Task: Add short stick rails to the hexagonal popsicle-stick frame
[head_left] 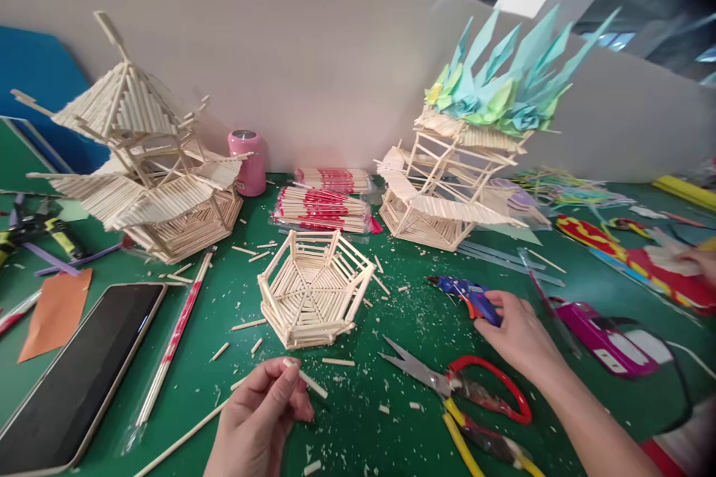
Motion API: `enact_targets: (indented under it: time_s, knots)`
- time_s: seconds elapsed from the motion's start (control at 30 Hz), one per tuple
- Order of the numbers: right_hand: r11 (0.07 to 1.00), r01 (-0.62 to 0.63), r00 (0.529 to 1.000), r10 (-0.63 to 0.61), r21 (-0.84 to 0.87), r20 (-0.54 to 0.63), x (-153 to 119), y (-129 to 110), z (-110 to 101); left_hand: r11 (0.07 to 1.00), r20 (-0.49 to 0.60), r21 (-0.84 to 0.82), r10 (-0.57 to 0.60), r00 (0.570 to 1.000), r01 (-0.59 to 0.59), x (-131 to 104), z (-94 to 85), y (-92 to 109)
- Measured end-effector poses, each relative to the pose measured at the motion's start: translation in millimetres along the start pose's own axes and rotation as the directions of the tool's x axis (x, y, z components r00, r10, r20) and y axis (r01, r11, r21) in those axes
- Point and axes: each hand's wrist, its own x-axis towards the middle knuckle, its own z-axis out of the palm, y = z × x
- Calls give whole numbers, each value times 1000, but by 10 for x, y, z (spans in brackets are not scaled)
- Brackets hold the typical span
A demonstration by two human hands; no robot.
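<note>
Between the thumb and fingers of my left hand (pixel 260 410) is a short cut piece of wooden stick (pixel 310 381). A longer stick (pixel 184 434) runs out from beneath that hand towards the lower left. My right hand (pixel 517 332) is closed around the handle of a blue hot glue gun (pixel 463 292), its nozzle pointing left. Between and beyond my hands sits an octagonal frame (pixel 307 291) of sticks with a railing-like wall. Scissors with red handles (pixel 453 380) and yellow-handled pliers (pixel 481 440) lie just below my right hand.
Stick pavilions stand at the back left (pixel 145 156) and back right (pixel 447 171), the latter topped with folded paper. Wrapped stick bundles (pixel 321 209), a pink flask (pixel 247 164), a phone (pixel 83 373), a purple power strip (pixel 609 339) and another person's hand (pixel 699 262) surround the work.
</note>
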Motion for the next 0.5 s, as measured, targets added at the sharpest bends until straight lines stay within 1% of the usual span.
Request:
enact_targets:
  time_s: [0.1, 0.23, 0.37, 0.5]
  knots:
    - [998, -57, 998, 57, 7, 23, 54, 68, 61, 1000, -11, -28, 6, 1000, -6, -13, 16, -6]
    - [991, -126, 992, 126, 50, 1, 75, 19, 38, 999, 7, -32, 5, 1000, -5, -43, 44, 8]
    - [969, -206, 979, 205, 139, 18, 56, -13, -110, 999, 40, -33, -17, 999, 18, -65, 51, 7]
    - [906, -302, 953, 285, 296, 100, -30, -23, -315, 999, 53, -31, -10, 999, 12, -66, 37, -13]
